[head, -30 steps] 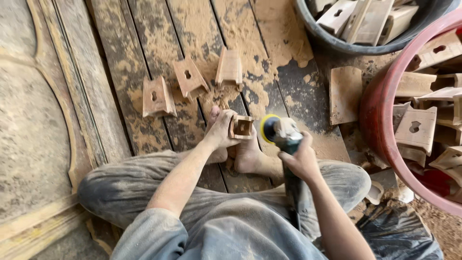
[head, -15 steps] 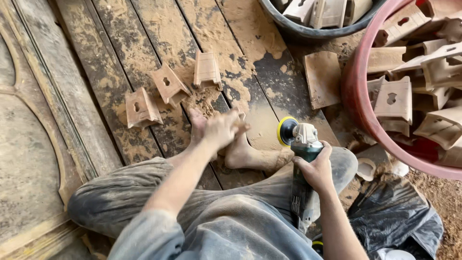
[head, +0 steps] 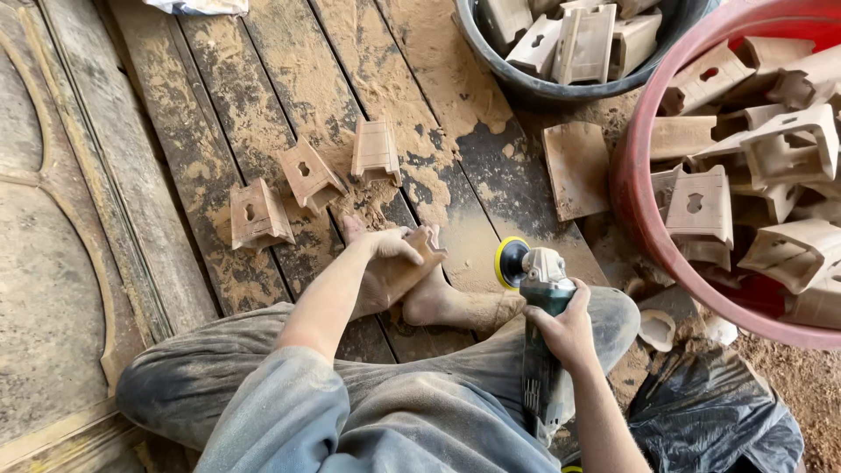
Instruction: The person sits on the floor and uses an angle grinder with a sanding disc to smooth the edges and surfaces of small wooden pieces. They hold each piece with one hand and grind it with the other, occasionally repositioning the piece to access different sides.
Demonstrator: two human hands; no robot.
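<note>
Here the left hand (head: 390,245) is closed on a wood block (head: 412,263) by the feet, while the right hand (head: 565,328) wraps tight around the sander (head: 539,289).

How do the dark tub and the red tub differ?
The dark tub is grey-black; the red tub is bright red. The dark tub lies at the top edge, farther from the right hand; the red tub is at the right and looks wider. Both hold pale wooden pieces.
</note>
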